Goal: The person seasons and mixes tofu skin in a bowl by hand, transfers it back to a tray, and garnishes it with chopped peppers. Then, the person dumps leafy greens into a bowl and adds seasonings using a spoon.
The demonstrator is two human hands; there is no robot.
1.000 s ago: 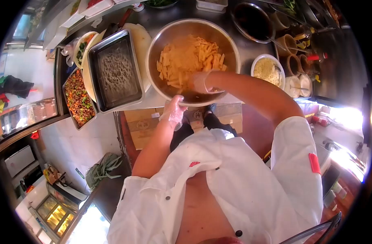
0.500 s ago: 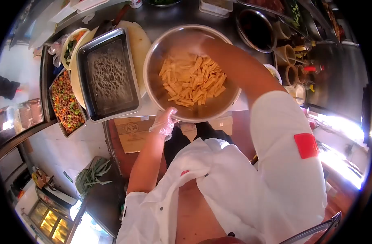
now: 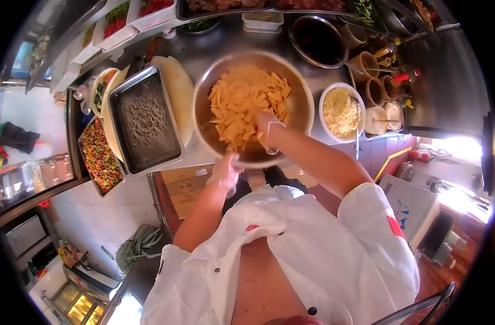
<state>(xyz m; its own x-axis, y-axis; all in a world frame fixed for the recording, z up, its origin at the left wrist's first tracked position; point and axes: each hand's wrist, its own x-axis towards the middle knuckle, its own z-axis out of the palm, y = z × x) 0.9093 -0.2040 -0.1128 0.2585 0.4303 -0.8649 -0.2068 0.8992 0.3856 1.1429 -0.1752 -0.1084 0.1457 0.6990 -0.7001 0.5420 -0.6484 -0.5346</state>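
A large metal mixing bowl (image 3: 307, 116) stands at the counter's near edge. Inside is a heap of tan food strips (image 3: 242, 92) that look like cut bean curd sticks. My left hand (image 3: 224, 173), in a clear plastic glove, is closed on the bowl's near rim, left of its middle. Down in the bowl, my right hand (image 3: 268, 130), also gloved, presses into the near right side of the heap; its fingers are mostly hidden among the strips.
Left of the bowl, a metal tray (image 3: 148, 119) lies on a round board (image 3: 185, 89). A tray of diced vegetables (image 3: 100, 157) is farther left. At the right are a white bowl of pale crumbly food (image 3: 340, 111), a bowl of dark liquid (image 3: 318, 40) and several pots (image 3: 364, 64).
My right hand has come from the bowl's far side down into the near part of the strips. The heap has shifted towards the far side. My left hand stays on the rim.
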